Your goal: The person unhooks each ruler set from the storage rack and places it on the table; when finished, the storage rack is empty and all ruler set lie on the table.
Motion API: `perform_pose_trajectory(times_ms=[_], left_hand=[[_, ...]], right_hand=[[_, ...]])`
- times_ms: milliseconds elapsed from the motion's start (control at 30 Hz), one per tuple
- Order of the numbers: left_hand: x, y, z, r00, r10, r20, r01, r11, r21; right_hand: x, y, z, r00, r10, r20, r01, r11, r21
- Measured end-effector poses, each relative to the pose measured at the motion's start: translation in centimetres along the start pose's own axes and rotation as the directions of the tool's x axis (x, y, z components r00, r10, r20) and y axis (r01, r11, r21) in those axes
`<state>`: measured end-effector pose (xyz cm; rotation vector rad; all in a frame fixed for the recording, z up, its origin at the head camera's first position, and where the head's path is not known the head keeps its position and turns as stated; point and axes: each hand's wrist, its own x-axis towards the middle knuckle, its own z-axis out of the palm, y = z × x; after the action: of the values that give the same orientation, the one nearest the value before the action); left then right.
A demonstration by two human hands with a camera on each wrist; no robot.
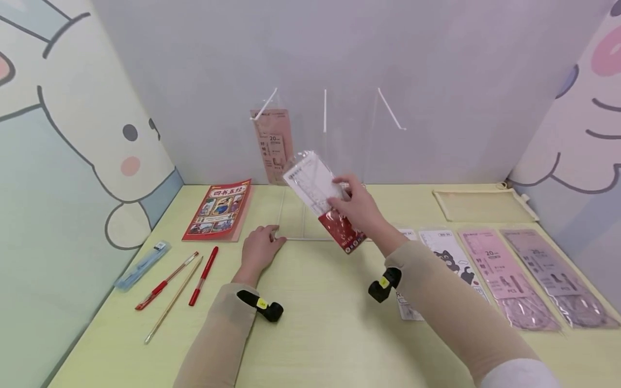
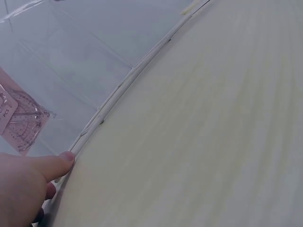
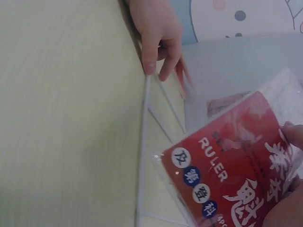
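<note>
My right hand (image 1: 359, 207) pinches a packaged ruler set (image 1: 342, 229) by its side, thumb in front. Its clear sleeve holds a white card and a red panel printed "RULER"; it hangs tilted in the air before the rack's middle prong. My left hand (image 1: 259, 249) grips the front left corner of a white wire rack (image 1: 303, 238), and in the left wrist view the thumb (image 2: 57, 165) presses on the white rod (image 2: 118, 92). A pink ruler pack (image 1: 274, 143) hangs from the rack's left prong (image 1: 266, 105).
Right of the rack lie several ruler packs, including a pink one (image 1: 504, 275) and a cat-printed one (image 1: 448, 256), with a zippered pouch (image 1: 485, 206) behind. At left are a red book (image 1: 218, 210), a blue packet (image 1: 143, 267), two red pens (image 1: 204, 276) and a thin brush (image 1: 173, 300).
</note>
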<state>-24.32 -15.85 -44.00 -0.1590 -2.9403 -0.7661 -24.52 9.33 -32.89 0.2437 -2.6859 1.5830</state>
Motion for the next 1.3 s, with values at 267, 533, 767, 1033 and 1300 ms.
perform_pose_trajectory(times_ms=[267,533,767,1033,1300], left_hand=[[0.1,0.0,0.1,1.0,-0.01,-0.003,0.01,1.0,0.016],[0.2,-0.1,0.1,1.0,-0.015,0.0,0.015,1.0,0.009],[0.1,-0.2,0.3,0.999,-0.028,0.022,0.028,1.0,0.002],[0.1,-0.2,0.3,0.999,-0.036,0.015,0.036,0.999,0.005],[0.1,0.0,0.3,0.999,-0.04,0.015,0.04,0.999,-0.002]], right_hand=[[-2.1,4.0,-0.9,0.994,0.076,0.084,-0.078,0.997,0.018],[-4.9,6.2,-2.0,0.974,0.119,0.191,-0.119,0.993,-0.015],[-7.0,7.8,-2.4,0.946,0.223,0.234,-0.19,0.969,-0.157],[-8.5,8.7,-2.9,0.932,0.211,0.294,-0.128,0.952,-0.278],[-9.8,9.1,-3.2,0.935,0.094,0.343,0.079,0.886,-0.456]])
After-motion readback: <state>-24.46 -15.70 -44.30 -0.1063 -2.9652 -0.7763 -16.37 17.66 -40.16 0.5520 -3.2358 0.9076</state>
